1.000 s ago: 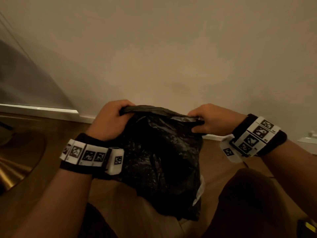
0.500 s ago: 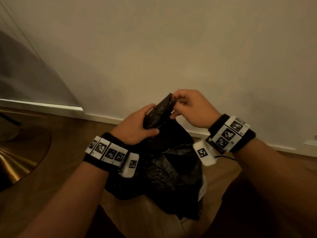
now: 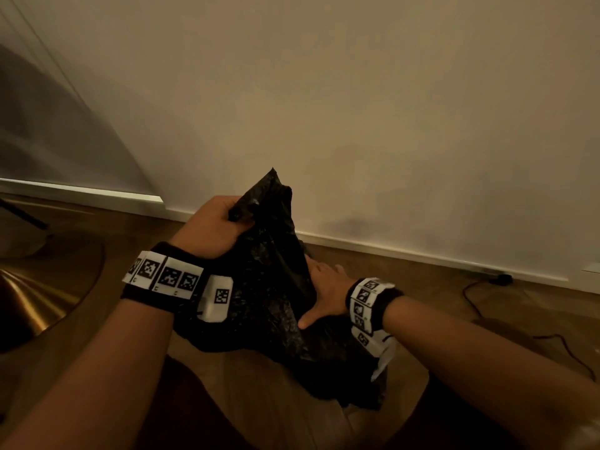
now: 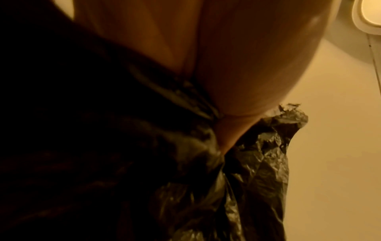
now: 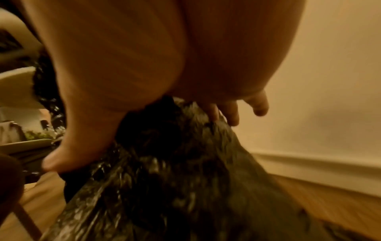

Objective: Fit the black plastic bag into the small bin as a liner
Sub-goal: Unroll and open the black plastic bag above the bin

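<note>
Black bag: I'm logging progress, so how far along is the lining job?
Early. Done: the black bag is off the floor. In hand: the left hand grips its top while the right hand lies flat against its side. Left: opening it and fitting it; no bin is clearly visible.

Bag held up between two hands, in front of the wall

The left hand (image 3: 211,227) grips the top edge of the plastic bag (image 3: 269,287), raised above the floor (image 3: 422,287). The right hand (image 3: 324,297) lies lower and to the right, flat against the bag's side. Behind both stands the wall (image 3: 357,108) with its skirting board (image 3: 406,253). A cable (image 3: 477,290) lies on the floor, far right.
</note>
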Tool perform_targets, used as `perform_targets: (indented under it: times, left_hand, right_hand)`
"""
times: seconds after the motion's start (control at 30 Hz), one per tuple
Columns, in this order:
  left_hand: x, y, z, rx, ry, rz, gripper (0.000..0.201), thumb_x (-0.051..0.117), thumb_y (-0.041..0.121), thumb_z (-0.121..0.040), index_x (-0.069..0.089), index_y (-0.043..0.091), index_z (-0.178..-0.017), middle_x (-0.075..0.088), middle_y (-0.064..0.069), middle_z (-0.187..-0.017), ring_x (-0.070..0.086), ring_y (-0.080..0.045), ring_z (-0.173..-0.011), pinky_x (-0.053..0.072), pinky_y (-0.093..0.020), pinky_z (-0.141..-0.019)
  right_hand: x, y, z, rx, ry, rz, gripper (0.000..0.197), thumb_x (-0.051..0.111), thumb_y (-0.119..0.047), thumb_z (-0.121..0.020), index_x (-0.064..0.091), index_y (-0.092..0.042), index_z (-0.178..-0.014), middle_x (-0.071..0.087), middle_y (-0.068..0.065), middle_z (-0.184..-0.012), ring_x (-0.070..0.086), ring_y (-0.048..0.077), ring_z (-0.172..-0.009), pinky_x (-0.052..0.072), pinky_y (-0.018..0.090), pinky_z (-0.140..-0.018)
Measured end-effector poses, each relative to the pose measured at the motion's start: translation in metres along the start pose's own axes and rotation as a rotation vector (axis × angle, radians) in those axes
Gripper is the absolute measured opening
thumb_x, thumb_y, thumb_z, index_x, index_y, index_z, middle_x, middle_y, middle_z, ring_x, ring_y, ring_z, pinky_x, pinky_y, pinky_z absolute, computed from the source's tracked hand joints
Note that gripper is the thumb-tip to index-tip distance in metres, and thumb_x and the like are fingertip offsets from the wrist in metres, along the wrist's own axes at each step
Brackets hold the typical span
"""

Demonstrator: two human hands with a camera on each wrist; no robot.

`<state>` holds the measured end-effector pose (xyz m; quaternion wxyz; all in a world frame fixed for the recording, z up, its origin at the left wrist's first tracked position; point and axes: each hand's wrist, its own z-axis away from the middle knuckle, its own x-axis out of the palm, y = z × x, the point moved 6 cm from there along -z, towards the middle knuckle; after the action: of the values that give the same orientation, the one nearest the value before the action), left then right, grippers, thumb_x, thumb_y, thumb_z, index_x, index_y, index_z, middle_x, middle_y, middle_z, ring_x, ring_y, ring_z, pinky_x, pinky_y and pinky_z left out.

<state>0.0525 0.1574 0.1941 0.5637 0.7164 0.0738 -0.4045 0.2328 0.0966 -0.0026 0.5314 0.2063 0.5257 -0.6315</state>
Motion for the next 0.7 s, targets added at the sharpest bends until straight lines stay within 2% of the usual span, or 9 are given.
perform_targets:
  times: [0.1,0.2,0.27,0.33,0.4,0.47,0.57,0.63,0.7]
  left_hand:
    - [-0.004,-0.008,0.007,-0.054,-0.025,0.009,0.020,0.065,0.008,-0.089,0.068,0.022,-0.076,0.071,0.013,-0.074,0.061,0.007,-0.068,0.046,-0.014,-0.065]
    - [-0.008,-0.016,0.014,-0.098,-0.023,0.022,0.004,0.068,0.014,-0.087,0.072,0.016,-0.088,0.075,0.000,-0.086,0.070,-0.006,-0.080,0.050,-0.024,-0.073]
    - [-0.011,-0.022,0.019,-0.133,-0.022,0.057,0.010,0.071,0.017,-0.085,0.073,0.017,-0.095,0.076,0.000,-0.092,0.071,-0.010,-0.086,0.053,-0.028,-0.079]
    - [-0.013,-0.028,0.023,-0.174,-0.032,0.100,0.012,0.073,0.023,-0.084,0.074,0.021,-0.096,0.077,0.003,-0.093,0.073,-0.011,-0.087,0.053,-0.030,-0.082]
    - [-0.014,-0.033,0.028,-0.221,-0.042,0.198,0.023,0.071,0.038,-0.083,0.075,0.020,-0.096,0.077,0.002,-0.094,0.073,-0.014,-0.089,0.053,-0.032,-0.084]
    - [-0.016,-0.043,0.031,-0.291,-0.005,0.317,0.038,0.065,0.051,-0.081,0.076,0.018,-0.098,0.077,0.000,-0.095,0.074,-0.016,-0.091,0.053,-0.033,-0.085]
    - [-0.024,-0.064,0.032,-0.344,0.099,0.201,0.034,0.059,0.047,-0.090,0.076,0.018,-0.096,0.077,0.003,-0.091,0.073,-0.013,-0.086,0.054,-0.031,-0.084]
    - [-0.034,-0.076,0.032,-0.339,0.147,0.078,0.029,0.057,0.044,-0.093,0.074,0.020,-0.094,0.075,0.003,-0.094,0.070,-0.015,-0.090,0.054,-0.036,-0.087]
    - [-0.045,-0.086,0.033,-0.353,0.220,0.071,0.029,0.056,0.042,-0.094,0.072,0.019,-0.093,0.073,-0.002,-0.096,0.068,-0.019,-0.094,0.053,-0.040,-0.089]
  right_hand:
    - [0.010,-0.003,-0.017,0.058,0.081,-0.076,0.151,0.072,-0.085,-0.042,-0.015,-0.031,-0.154,0.004,0.002,-0.166,0.013,0.029,-0.151,0.006,0.065,-0.117]
    - [0.008,-0.001,-0.030,0.160,0.178,-0.131,0.128,0.076,-0.070,-0.057,0.005,-0.025,-0.155,0.042,0.006,-0.151,0.037,0.032,-0.139,0.015,0.062,-0.116]
    - [0.002,0.000,-0.031,0.192,0.243,-0.095,0.089,0.070,-0.057,-0.073,0.032,-0.022,-0.146,0.063,0.006,-0.128,0.055,0.032,-0.122,0.031,0.053,-0.111]
    - [-0.006,0.000,-0.028,0.161,0.255,-0.070,0.040,0.061,-0.041,-0.087,0.060,-0.018,-0.120,0.070,0.008,-0.111,0.064,0.033,-0.106,0.047,0.040,-0.093]
    - [-0.018,0.006,-0.023,0.120,0.241,-0.114,0.015,0.058,-0.023,-0.088,0.069,-0.013,-0.092,0.073,0.011,-0.099,0.068,0.033,-0.095,0.050,0.033,-0.074]
    - [-0.036,0.016,-0.014,0.091,0.264,-0.179,0.009,0.059,-0.014,-0.084,0.067,-0.013,-0.085,0.073,0.011,-0.095,0.069,0.031,-0.092,0.050,0.031,-0.072]
    - [-0.075,0.027,0.005,0.036,0.306,-0.251,0.012,0.062,-0.012,-0.085,0.070,-0.011,-0.094,0.073,0.009,-0.097,0.067,0.025,-0.092,0.052,0.033,-0.081]
    - [-0.101,0.031,0.021,-0.002,0.267,-0.249,0.009,0.067,-0.018,-0.088,0.068,-0.009,-0.091,0.071,0.009,-0.092,0.066,0.024,-0.086,0.050,0.034,-0.077]
    - [-0.126,0.032,0.039,-0.028,0.219,-0.214,0.011,0.068,-0.027,-0.091,0.067,-0.016,-0.091,0.069,0.004,-0.088,0.064,0.018,-0.081,0.049,0.033,-0.073]
